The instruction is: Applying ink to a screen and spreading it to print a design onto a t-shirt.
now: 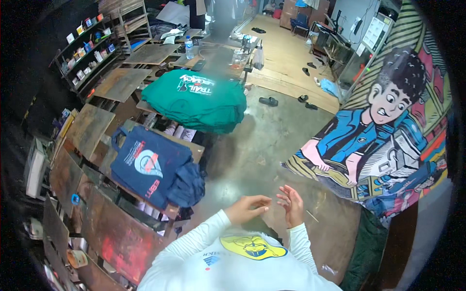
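My left hand (246, 208) and my right hand (292, 203) are raised in front of my chest, fingers spread, almost touching at the fingertips. Neither holds anything I can make out; a thin pale stick (312, 216) lies on the brown board (335, 228) just right of my right hand. A navy tote bag (145, 165) with a printed emblem lies on a wooden platen to my left, with dark cloth bunched at its right end. A stack of green printed shirts (199, 99) sits on the platen further ahead.
Several worn wooden printing platens (121, 82) fan out at left. Shelves with small jars (90, 48) stand at the far left. A large cartoon banner (383, 126) hangs at right. Sandals (268, 101) lie on the concrete floor. A water bottle (189, 47) stands at the back.
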Demonstrator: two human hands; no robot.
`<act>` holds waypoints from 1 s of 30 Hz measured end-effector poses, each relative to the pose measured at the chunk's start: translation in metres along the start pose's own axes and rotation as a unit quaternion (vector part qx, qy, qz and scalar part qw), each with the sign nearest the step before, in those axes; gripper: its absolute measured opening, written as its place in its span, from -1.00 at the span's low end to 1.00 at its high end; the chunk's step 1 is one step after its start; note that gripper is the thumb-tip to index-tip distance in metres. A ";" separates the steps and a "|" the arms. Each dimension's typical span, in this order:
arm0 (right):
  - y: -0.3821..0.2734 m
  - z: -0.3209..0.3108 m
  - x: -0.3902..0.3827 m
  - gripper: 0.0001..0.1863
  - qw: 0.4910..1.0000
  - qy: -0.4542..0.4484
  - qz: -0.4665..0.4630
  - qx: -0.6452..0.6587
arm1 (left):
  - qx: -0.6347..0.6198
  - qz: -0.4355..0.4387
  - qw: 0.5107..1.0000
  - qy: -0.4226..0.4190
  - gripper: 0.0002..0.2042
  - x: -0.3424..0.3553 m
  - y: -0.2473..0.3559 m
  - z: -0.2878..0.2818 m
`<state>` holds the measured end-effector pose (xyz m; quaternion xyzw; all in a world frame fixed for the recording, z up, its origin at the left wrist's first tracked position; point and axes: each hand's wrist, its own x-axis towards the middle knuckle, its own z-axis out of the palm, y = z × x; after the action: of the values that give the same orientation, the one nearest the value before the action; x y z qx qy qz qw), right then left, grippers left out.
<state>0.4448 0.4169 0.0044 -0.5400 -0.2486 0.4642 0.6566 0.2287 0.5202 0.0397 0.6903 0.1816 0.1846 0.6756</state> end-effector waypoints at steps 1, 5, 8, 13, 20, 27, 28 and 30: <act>0.001 -0.006 0.021 -0.45 1.000 0.010 0.014 0.002 | 0.005 -0.005 1.000 -0.001 -0.60 0.016 -0.003 -0.009; -0.003 -0.026 0.127 -0.56 1.000 -0.006 0.012 -0.019 | -0.019 -0.044 0.998 0.033 -0.62 0.095 -0.032 -0.050; -0.024 -0.032 0.202 -0.60 0.998 -0.036 0.007 -0.054 | -0.025 -0.068 0.995 0.074 -0.65 0.160 -0.036 -0.072; -0.059 -0.029 0.324 -0.65 0.988 -0.133 0.038 -0.065 | -0.001 -0.027 0.983 0.180 -0.70 0.267 -0.009 -0.120; -0.085 0.016 0.476 -0.65 0.961 -0.230 0.085 -0.127 | -0.104 -0.004 0.924 0.367 -0.75 0.333 -0.017 -0.202; -0.067 0.073 0.605 -0.72 0.948 -0.261 0.119 -0.141 | -0.139 0.018 0.857 0.496 -0.76 0.370 -0.042 -0.288; -0.066 0.081 0.622 -0.72 0.945 -0.262 0.128 -0.146 | -0.142 0.019 0.852 0.504 -0.76 0.383 -0.040 -0.305; -0.065 0.093 0.655 -0.73 0.941 -0.262 0.142 -0.159 | -0.152 0.019 0.844 0.515 -0.76 0.410 -0.043 -0.341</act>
<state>0.6817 1.0375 -0.0213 -0.5262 -0.4033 0.6319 0.4014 0.4132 1.0217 0.0074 0.3877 0.4596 0.5516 0.5781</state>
